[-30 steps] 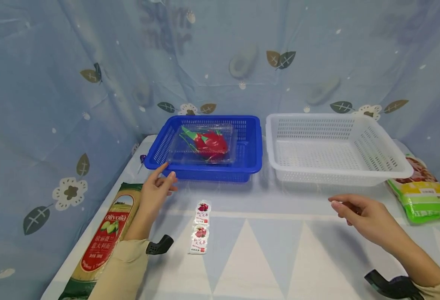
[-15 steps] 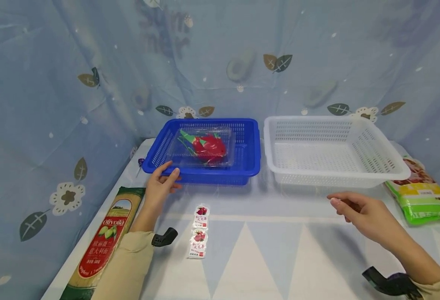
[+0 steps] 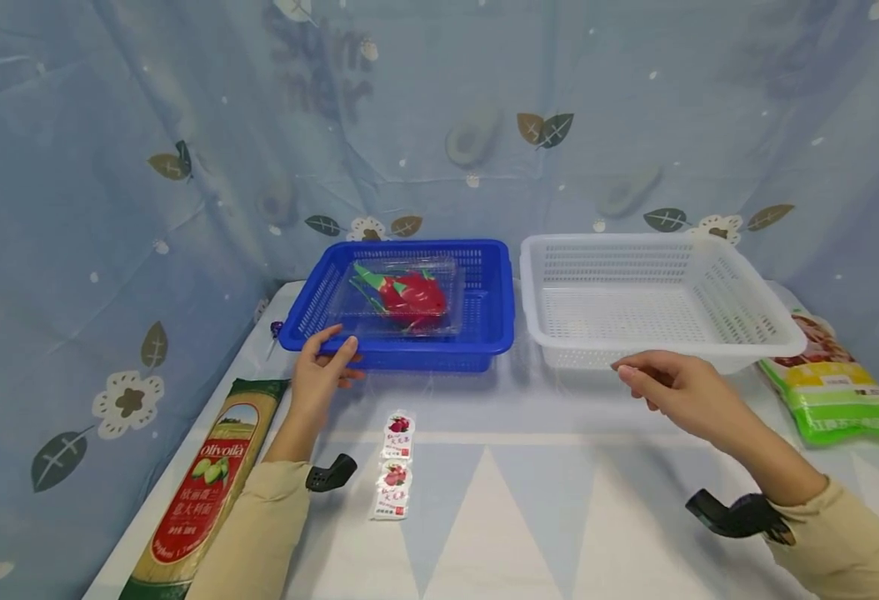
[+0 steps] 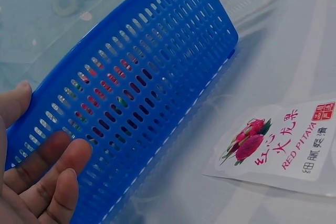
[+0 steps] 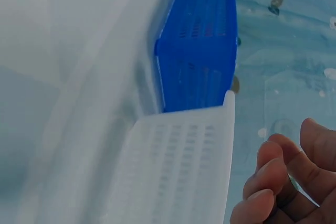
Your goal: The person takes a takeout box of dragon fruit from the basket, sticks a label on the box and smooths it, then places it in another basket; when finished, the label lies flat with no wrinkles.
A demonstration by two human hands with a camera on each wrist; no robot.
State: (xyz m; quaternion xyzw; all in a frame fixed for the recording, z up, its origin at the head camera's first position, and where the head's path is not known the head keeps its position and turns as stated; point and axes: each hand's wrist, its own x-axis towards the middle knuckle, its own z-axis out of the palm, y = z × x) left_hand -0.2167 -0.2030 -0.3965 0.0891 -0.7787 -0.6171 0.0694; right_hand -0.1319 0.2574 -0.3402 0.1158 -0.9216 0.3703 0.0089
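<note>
My left hand [image 3: 317,379] is at the front left corner of a blue plastic basket [image 3: 417,346]. It holds the rim, one digit over the edge and curled fingers [image 4: 63,187] against the slotted outer wall. Inside the basket lies a clear plastic box [image 3: 450,287] with a red dragon fruit [image 3: 412,298] in it, green leaf tips to the left. My right hand [image 3: 679,392], loosely curled and holding nothing, hovers by the front rim of a white plastic basket [image 3: 652,346]. In the right wrist view its bent fingers [image 5: 265,179] are beside this basket's rim.
Two joined dragon fruit labels [image 3: 394,467] lie on the cloth before the blue basket. A spaghetti pack [image 3: 207,483] lies at the left, under the forearm's side. A green and yellow bag [image 3: 836,379] sits to the right. A small purple-headed lollipop [image 3: 276,330] lies by the blue basket.
My left hand has come up to the blue basket's rim and taken hold there. My right hand has moved left and forward toward the white basket. The whole view has shifted slightly.
</note>
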